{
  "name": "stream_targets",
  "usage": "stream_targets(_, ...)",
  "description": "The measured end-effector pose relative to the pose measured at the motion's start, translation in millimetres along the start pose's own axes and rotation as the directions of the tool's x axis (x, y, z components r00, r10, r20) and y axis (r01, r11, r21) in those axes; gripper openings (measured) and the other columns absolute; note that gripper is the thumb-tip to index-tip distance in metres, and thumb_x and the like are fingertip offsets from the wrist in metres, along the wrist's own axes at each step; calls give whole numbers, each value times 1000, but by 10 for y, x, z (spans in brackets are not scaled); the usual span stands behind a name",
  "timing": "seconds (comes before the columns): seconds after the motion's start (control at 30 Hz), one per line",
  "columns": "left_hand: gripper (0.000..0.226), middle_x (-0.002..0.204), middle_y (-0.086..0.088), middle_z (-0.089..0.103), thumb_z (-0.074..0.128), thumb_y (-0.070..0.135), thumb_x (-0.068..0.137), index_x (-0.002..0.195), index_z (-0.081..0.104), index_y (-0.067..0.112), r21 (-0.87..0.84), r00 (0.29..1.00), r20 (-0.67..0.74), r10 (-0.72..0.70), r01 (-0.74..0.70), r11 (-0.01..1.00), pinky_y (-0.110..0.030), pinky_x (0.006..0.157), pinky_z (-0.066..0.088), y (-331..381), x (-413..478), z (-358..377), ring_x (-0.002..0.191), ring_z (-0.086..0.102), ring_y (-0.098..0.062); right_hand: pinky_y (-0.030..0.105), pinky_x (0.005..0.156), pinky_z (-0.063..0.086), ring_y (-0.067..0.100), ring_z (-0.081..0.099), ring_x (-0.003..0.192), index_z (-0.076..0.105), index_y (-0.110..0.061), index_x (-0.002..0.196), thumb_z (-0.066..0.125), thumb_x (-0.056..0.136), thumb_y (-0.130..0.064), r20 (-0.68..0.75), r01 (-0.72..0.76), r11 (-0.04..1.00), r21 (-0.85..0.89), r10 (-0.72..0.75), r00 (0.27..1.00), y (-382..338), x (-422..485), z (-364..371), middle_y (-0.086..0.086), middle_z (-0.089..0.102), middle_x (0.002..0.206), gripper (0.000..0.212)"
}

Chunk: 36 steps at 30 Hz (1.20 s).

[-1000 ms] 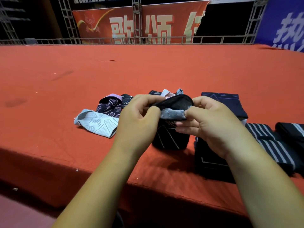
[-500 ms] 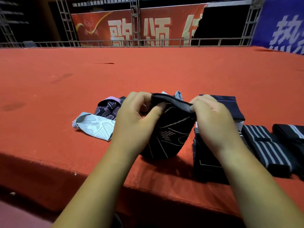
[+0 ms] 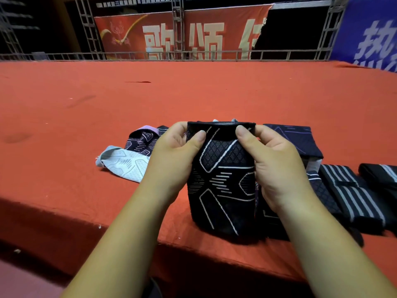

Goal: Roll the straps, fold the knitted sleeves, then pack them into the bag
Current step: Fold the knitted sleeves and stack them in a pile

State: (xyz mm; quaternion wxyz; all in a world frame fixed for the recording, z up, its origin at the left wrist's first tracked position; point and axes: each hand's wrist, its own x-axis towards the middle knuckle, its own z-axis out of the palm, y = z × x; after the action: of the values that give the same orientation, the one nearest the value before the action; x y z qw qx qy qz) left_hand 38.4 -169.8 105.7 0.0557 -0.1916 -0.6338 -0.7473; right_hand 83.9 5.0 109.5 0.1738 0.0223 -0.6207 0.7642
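A black knitted sleeve (image 3: 221,186) with white line patterns hangs upright just above the red carpeted platform (image 3: 193,100). My left hand (image 3: 174,155) pinches its top left corner and my right hand (image 3: 277,162) pinches its top right corner. A light blue sleeve (image 3: 124,164) and a black-and-lilac sleeve (image 3: 141,138) lie to the left. A navy folded sleeve (image 3: 298,138) lies behind my right hand. Black straps with grey stripes (image 3: 352,194) lie at the right, and another dark strap (image 3: 380,173) lies at the far right edge. I see no bag.
The platform's near edge (image 3: 107,229) drops off just under my forearms. Metal railings (image 3: 193,54) and banners stand along the far side. Wide open carpet stretches behind the sleeves.
The sleeve was bunched between my hands; now it is pulled open and hangs flat, with its patterned face toward me. Both hands shifted to its top corners.
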Motion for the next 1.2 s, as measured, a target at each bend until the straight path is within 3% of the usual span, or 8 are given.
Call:
stream_targets(0.17, 22, 113, -4, 80, 55, 4, 109, 122, 72, 9, 92, 999, 31, 17, -20, 996, -27, 85, 58, -23, 23, -35, 103, 74, -15, 56, 76, 60, 35, 70, 73, 77, -9, 99, 71, 102, -46, -78, 157, 931, -330, -192, 978, 37, 19, -46, 27, 75, 96, 37)
stream_targets(0.23, 20, 114, -4, 80, 57, 8, 110, 120, 73, 12, 115, 1000, 31, 4, -7, 993, -31, 87, 59, -18, 21, -39, 103, 74, -17, 54, 69, 55, 22, 58, 68, 72, -8, 92, 69, 102, -52, -79, 168, 909, -381, -213, 974, 47, 18, -61, 28, 71, 88, 46)
stream_targets(0.4, 37, 87, -7, 72, 64, 40, 107, 91, 73, 8, 106, 991, -83, -102, 111, 988, -36, 74, 46, -60, -5, -17, 79, 62, -17, 41, 74, 52, 16, 64, 77, 75, -14, 89, 69, 105, -35, -47, 73, 981, -178, -82, 995, 68, 25, -52, 6, 75, 83, 27)
stream_targets(0.63, 28, 97, -8, 76, 63, 44, 106, 96, 75, 20, -19, 985, -71, -160, 159, 987, -38, 80, 49, -66, -10, 29, 88, 67, -19, 67, 94, 59, 39, 78, 97, 81, -22, 103, 68, 106, -32, -93, 48, 988, -148, -62, 994, 126, 35, -20, 20, 80, 104, 16)
stream_targets(0.8, 25, 120, -15, 79, 68, 15, 102, 125, 72, 6, -3, 933, 257, -251, 261, 965, -34, 85, 60, -132, -87, -12, 106, 76, -27, 67, 95, 60, 38, 79, 101, 79, -20, 103, 68, 106, -33, -199, 52, 997, -61, -63, 978, 144, 58, -49, 16, 81, 103, 18)
stream_targets(0.97, 30, 122, -22, 76, 68, 0, 98, 128, 67, -1, -94, 960, 185, -209, 229, 969, -40, 89, 60, -232, -59, -21, 105, 74, -33, 55, 95, 63, 33, 81, 101, 79, -13, 110, 65, 108, -31, -121, -97, 992, 76, 106, 987, 125, 81, -23, 12, 83, 107, 24)
stream_targets(1.1, 30, 122, -23, 76, 68, 2, 98, 128, 68, -2, -164, 972, 25, -235, 236, 958, -46, 98, 60, -267, 22, -43, 108, 75, -37, 44, 94, 63, 16, 81, 94, 80, -15, 108, 69, 101, -36, 57, -199, 939, -280, 223, 973, 105, 42, -61, -3, 84, 104, 25)
stream_targets(1.2, 24, 116, -25, 78, 66, 7, 101, 122, 71, -4, -209, 949, -67, -308, 288, 935, -50, 101, 58, -276, 54, -77, 106, 75, -40, 51, 99, 61, 16, 81, 94, 75, -23, 117, 72, 87, -35, 79, -205, 883, -421, 261, 962, 173, 24, -31, -8, 84, 100, 32)
